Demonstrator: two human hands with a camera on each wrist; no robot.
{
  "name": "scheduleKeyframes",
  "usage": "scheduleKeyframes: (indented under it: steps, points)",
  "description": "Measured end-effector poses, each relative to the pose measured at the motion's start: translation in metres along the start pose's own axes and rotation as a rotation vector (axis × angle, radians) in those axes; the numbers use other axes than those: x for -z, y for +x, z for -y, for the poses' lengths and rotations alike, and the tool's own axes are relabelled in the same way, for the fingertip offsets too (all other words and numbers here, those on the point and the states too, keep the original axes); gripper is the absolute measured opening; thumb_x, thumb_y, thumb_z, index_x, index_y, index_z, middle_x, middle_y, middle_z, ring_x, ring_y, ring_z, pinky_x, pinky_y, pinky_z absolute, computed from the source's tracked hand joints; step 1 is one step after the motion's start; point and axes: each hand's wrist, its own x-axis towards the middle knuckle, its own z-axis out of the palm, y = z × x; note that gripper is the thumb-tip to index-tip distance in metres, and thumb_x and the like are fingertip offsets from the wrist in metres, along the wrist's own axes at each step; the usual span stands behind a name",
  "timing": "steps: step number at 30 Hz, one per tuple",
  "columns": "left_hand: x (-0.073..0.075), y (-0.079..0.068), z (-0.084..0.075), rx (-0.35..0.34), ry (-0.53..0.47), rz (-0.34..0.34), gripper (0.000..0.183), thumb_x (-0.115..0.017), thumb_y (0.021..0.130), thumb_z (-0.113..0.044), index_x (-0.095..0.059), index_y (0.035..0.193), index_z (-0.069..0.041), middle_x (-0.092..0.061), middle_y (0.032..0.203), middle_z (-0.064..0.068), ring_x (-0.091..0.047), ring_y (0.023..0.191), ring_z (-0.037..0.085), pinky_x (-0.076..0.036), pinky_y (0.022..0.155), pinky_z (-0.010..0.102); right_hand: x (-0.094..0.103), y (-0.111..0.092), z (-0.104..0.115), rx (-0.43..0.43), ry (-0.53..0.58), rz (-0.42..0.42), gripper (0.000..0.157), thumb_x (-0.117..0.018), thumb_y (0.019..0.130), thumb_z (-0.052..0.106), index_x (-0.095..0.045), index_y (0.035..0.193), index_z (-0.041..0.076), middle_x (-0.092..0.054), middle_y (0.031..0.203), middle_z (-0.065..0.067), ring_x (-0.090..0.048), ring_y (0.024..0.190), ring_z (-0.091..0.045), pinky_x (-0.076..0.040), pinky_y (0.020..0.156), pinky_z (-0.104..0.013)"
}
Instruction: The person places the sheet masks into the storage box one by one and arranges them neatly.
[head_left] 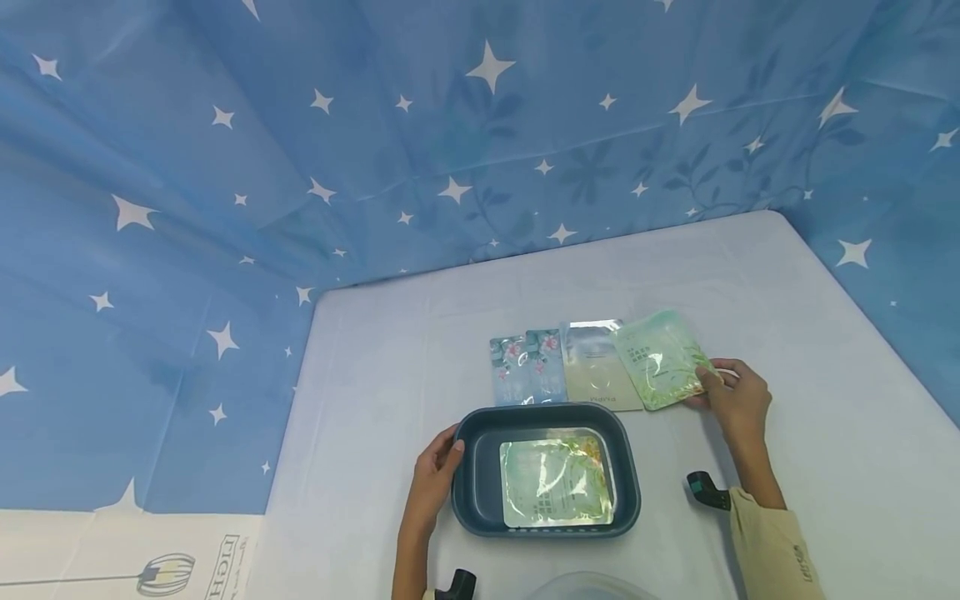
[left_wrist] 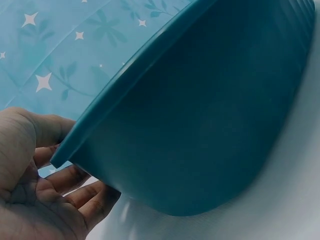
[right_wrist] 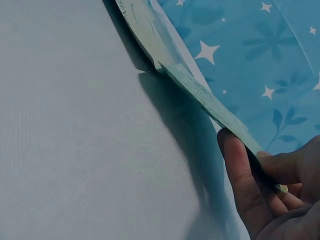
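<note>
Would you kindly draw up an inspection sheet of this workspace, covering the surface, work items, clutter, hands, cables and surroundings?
Surface: table under a white cover.
Work items: dark blue rectangular basin with at least one green printed packet inside; behind it, two blue floral packets and a silver-and-cream packet; another green packet in hand.
Clutter: rounded translucent item at the near edge, mostly out of frame.
Hands: left hand grips the basin's left rim; right hand pinches the second green packet, its held edge raised.
Cables: nothing seen.
Surroundings: blue star-patterned cloth behind and beside the table; cream printed fabric lower left.
</note>
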Motion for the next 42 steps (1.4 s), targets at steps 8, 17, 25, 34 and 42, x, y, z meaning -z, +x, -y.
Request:
scheduleKeyframes:
  steps: [8, 17, 25, 34, 42]
  points:
    - [0.0, 0.0, 0.001, 0.002, 0.006, 0.01, 0.046, -0.057, 0.099, -0.033, -0.054, 0.137, -0.008, -0.058, 0.139, 0.012, -0.052, 0.132, 0.032, -0.041, 0.11, 0.048, 0.0, -0.001, 0.002, -0.004, 0.105, 0.004, 0.039, -0.056, 0.099, 0.015, -0.05, 0.127, -0.01, -0.057, 0.068, 0.026, -0.068, 0.051, -0.009, -0.057, 0.05, -0.025]
    - [0.0, 0.0, 0.0, -0.006, 0.001, 0.016, 0.045, -0.056, 0.099, -0.033, -0.054, 0.137, -0.008, -0.058, 0.139, 0.013, -0.052, 0.132, 0.033, -0.042, 0.11, 0.049, 0.001, -0.002, 0.006, -0.044, 0.228, 0.027, 0.018, -0.058, 0.097, 0.011, -0.053, 0.113, 0.003, -0.062, 0.068, 0.022, -0.067, 0.054, -0.002, -0.059, 0.057, -0.026]
    - [0.001, 0.0, 0.001, -0.019, -0.004, 0.024, 0.045, -0.055, 0.1, -0.032, -0.053, 0.137, -0.007, -0.057, 0.14, 0.013, -0.052, 0.133, 0.033, -0.041, 0.11, 0.049, 0.003, -0.003, 0.008, -0.109, 0.446, 0.052, 0.013, -0.062, 0.095, 0.007, -0.054, 0.103, 0.013, -0.068, 0.071, 0.016, -0.068, 0.059, -0.002, -0.058, 0.056, -0.023]
    - [-0.001, 0.001, 0.003, 0.012, 0.0, 0.001, 0.044, -0.056, 0.1, -0.032, -0.054, 0.137, -0.009, -0.057, 0.139, 0.012, -0.053, 0.131, 0.031, -0.044, 0.108, 0.045, 0.009, -0.003, 0.01, -0.073, 0.527, 0.152, 0.015, -0.065, 0.094, 0.011, -0.054, 0.103, 0.014, -0.071, 0.076, 0.015, -0.07, 0.065, -0.001, -0.058, 0.058, -0.022]
    - [-0.002, 0.001, 0.001, 0.012, -0.013, -0.002, 0.047, -0.056, 0.099, -0.034, -0.053, 0.138, -0.008, -0.056, 0.141, 0.013, -0.052, 0.133, 0.032, -0.043, 0.109, 0.046, 0.014, -0.003, 0.009, 0.006, 0.464, 0.278, 0.015, -0.067, 0.093, 0.012, -0.057, 0.105, 0.014, -0.072, 0.081, 0.015, -0.07, 0.069, -0.003, -0.059, 0.058, -0.024]
